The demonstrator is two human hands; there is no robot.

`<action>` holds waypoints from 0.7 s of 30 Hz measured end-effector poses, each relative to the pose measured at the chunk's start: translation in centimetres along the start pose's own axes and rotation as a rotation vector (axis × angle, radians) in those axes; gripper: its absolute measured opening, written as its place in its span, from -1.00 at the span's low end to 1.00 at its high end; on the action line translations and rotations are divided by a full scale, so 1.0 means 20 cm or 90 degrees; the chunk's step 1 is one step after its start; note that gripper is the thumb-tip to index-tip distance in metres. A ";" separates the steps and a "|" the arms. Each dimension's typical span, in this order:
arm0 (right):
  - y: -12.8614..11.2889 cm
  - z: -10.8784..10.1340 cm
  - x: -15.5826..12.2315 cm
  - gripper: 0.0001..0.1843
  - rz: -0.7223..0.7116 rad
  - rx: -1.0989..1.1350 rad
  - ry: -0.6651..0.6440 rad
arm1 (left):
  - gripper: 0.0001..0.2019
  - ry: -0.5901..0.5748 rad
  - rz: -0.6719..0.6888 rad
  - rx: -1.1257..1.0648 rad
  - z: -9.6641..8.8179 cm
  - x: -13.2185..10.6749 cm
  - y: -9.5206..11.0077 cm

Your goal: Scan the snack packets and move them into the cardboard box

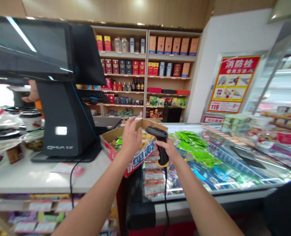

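My right hand (169, 148) is wrapped round the grip of a black and yellow barcode scanner (163, 153), held upright with its cable hanging down in front of the freezer. My left hand (131, 135) is raised over an open cardboard box (141, 160), its fingers stretched and apart, holding nothing that I can see. Small yellow and green packets (145, 140) lie inside the box; my hands and the scanner hide part of them. The box straddles the counter and the freezer's left end. Bright green packets (193, 142) are piled on the freezer glass right of the scanner.
A large cash register screen (29, 49) on a dark stand (62, 121) rises at the left of the white counter (37, 177). Tubs and cups (31, 120) crowd its left end. A glass-topped freezer (214, 183) extends right. Shelves of boxed goods (146, 78) stand behind.
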State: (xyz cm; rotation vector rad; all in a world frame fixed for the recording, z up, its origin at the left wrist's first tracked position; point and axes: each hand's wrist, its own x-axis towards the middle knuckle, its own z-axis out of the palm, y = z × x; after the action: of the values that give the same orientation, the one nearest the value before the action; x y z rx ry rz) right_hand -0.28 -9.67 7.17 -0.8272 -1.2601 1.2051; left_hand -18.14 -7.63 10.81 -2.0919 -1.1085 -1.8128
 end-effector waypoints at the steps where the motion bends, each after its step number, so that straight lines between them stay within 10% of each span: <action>1: 0.00 -0.05 -0.01 -0.69 -0.006 0.007 0.025 | -0.73 0.002 0.019 -0.050 0.05 -0.03 0.05; 11: 0.13 -0.61 0.05 -0.67 -0.126 0.042 0.368 | -0.55 -0.381 -0.170 -0.096 0.90 -0.28 0.14; 21: 0.26 -0.78 0.06 -0.71 -0.178 0.027 0.383 | -0.52 -0.575 -0.161 -0.016 1.40 -0.21 0.11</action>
State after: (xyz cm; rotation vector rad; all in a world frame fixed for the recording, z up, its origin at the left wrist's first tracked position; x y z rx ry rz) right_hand 13.62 -5.04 -0.23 -0.8640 -0.8159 0.6799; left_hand 5.27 4.74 0.66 -2.9859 -1.5697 -0.8867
